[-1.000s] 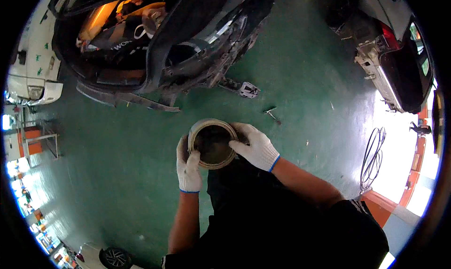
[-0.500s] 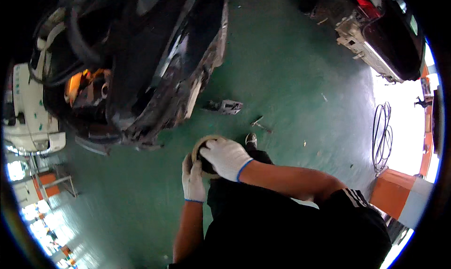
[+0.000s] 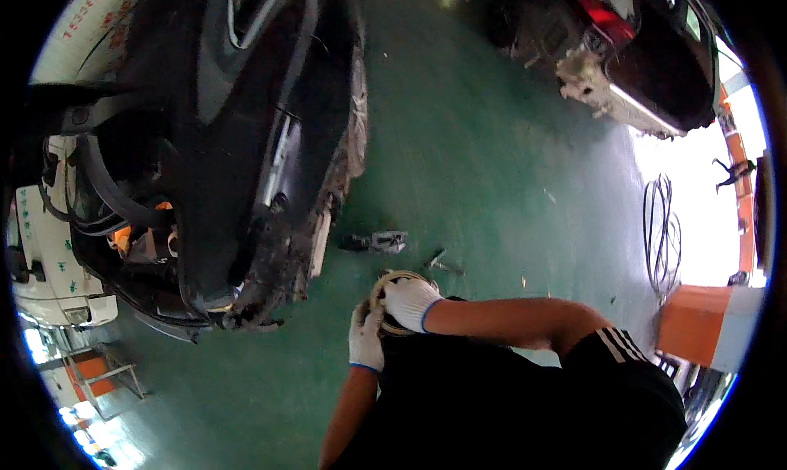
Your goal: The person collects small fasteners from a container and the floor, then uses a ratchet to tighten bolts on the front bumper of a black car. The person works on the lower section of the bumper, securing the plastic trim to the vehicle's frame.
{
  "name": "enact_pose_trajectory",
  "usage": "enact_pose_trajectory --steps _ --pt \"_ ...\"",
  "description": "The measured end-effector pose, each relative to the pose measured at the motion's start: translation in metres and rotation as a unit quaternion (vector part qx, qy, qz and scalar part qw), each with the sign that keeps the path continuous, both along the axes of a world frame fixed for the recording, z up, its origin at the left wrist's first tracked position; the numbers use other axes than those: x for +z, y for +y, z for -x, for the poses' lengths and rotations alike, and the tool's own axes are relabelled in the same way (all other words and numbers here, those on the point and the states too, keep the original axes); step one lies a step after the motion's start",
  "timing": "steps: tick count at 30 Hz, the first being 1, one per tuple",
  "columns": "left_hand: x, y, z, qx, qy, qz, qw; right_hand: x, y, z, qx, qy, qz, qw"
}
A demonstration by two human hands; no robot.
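Both my hands wear white knit gloves with blue cuffs, close in front of my body. Between them is a tan, ring-shaped roll [image 3: 379, 293] with a dark middle; its exact kind is unclear. My left hand [image 3: 366, 339] grips its left edge, fingers curled up against the rim. From the right, my right hand [image 3: 412, 303] reaches over the roll, its fingers bent down at the upper rim and inside of the ring. The glove covers much of the roll, and my dark clothing lies right behind it.
A dark, stripped car body [image 3: 246, 166] with torn edges fills the left. Ahead on the green floor [image 3: 459, 158] lie a grey metal bracket [image 3: 388, 241] and a hammer-like tool [image 3: 438, 262]. Another damaged car [image 3: 607, 84] stands far right, above a black hose coil [image 3: 662, 236] and an orange-grey block [image 3: 697, 324].
My view has shifted, so the car and floor pieces sit lower in the picture. My hands and the roll appear farther right and lower, still held together.
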State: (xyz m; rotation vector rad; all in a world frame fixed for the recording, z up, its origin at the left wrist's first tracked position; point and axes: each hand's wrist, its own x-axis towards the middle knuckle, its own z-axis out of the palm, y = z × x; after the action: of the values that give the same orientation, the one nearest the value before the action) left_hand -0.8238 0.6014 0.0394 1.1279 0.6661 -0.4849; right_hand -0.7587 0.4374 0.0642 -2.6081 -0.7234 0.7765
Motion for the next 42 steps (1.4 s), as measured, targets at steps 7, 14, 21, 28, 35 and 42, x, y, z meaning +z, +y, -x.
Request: enact_pose_trajectory --steps 7,14,21,28,35,42 --pt "0.002 -0.024 -0.072 -0.057 -0.05 0.01 0.997 0.01 -0.03 -0.062 -0.021 0.038 0.054 0.998" --pt "-0.05 -0.036 -0.093 0.055 -0.008 0.011 0.998 -0.015 -0.025 -0.135 0.144 0.058 0.084 0.984" --pt "-0.027 -0.099 -0.139 0.237 0.08 -0.042 0.967 -0.061 -0.043 -0.227 0.372 0.108 0.033 0.922" --pt "-0.061 -0.248 -0.153 0.526 0.08 0.08 0.843 -0.07 -0.091 -0.296 0.584 0.159 0.001 0.796" --pt "-0.076 -0.331 -0.155 0.607 0.052 0.069 0.79 -0.069 -0.126 -0.295 0.65 0.167 0.037 0.741" --pt "-0.115 -0.384 -0.146 0.699 0.017 0.031 0.714 -0.068 -0.12 -0.267 0.644 0.154 0.007 0.75"
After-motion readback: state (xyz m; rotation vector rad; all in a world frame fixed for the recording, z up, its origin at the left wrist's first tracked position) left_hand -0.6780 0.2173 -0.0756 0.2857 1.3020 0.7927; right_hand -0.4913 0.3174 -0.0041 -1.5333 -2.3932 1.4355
